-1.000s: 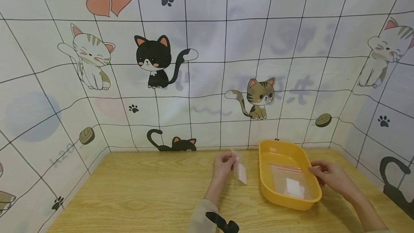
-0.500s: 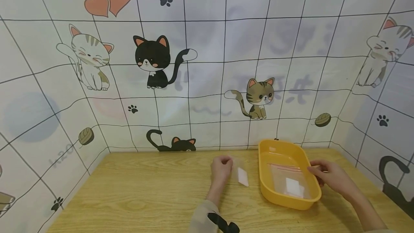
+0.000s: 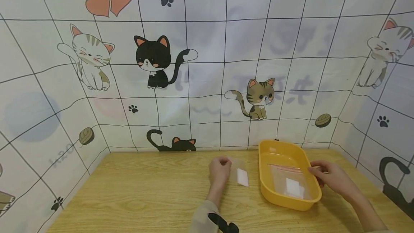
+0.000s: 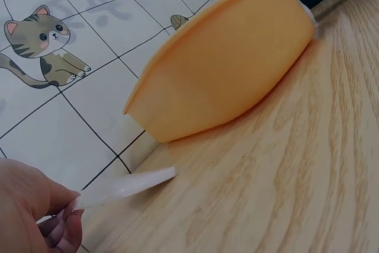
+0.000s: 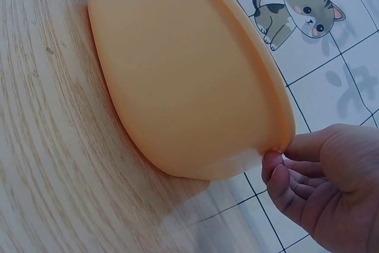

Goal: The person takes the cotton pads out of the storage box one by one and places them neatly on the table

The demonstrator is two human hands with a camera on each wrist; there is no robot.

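My left hand pinches the edge of a small clear plastic bag with a white rectangular piece inside. In the left wrist view the bag juts out from the thumb and fingers, low over the wooden table. To its right stands a yellow plastic tray. My right hand grips the tray's right rim, thumb and fingers pinching it in the right wrist view. Inside the tray lies another clear zip bag with a red seal line and white pieces in it.
The wooden table runs back to a wall covering printed with cats and a grid. Similar covering closes in the left and right sides. The tray's far end is close to the back wall.
My left hand has shifted slightly left and down; the bag in it has turned from hanging edge-on to facing upward. The right hand and tray stay put.
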